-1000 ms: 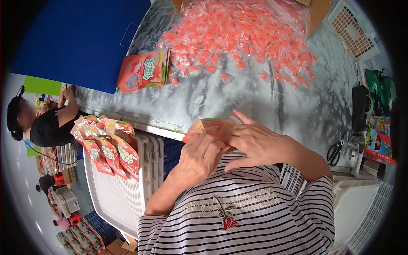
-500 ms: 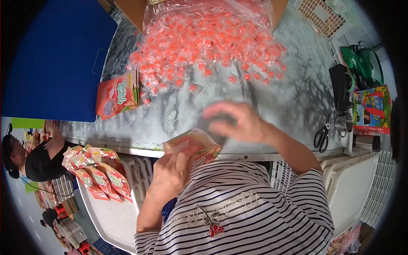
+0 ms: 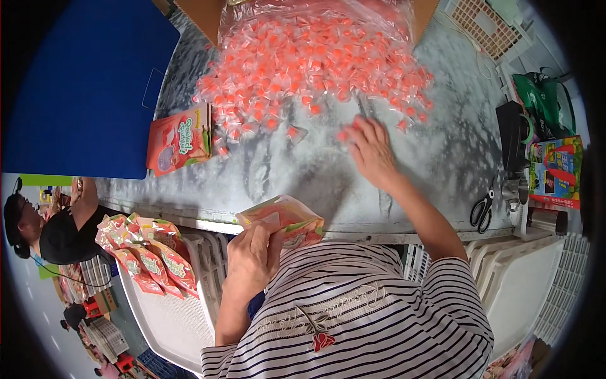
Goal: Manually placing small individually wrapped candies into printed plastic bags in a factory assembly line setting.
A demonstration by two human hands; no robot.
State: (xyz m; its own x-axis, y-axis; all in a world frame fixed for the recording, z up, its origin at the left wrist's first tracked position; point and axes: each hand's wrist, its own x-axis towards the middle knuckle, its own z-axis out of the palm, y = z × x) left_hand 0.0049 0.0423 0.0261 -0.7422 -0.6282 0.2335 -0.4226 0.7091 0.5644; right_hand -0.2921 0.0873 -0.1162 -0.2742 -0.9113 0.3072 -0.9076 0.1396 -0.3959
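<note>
In my left hand (image 3: 249, 256) is a red and pink printed pouch (image 3: 287, 218), gripped by its near side just above the table's front edge. The pouch's top looks parted, but its inside is hidden from here. My right hand (image 3: 374, 155) is over the table with its fingers curled around a few small red candies (image 3: 356, 126) in clear wrappers. Just beyond it lies a large heap of the same wrapped candies (image 3: 297, 63), spilling out of a plastic-lined cardboard box (image 3: 426, 19). To the left of the heap rests a stack of flat red pouches (image 3: 180, 140).
Filled pouches (image 3: 148, 256) lie on a white tray (image 3: 170, 322) at lower left. A blue panel (image 3: 88, 82) covers the far left. Black scissors (image 3: 483, 211) and a tape roll (image 3: 528, 128) are at right. A co-worker (image 3: 63, 221) sits at left.
My right hand has moved from beside the pouch out to the heap's near edge and closed on loose candies there. My left hand still holds the pouch.
</note>
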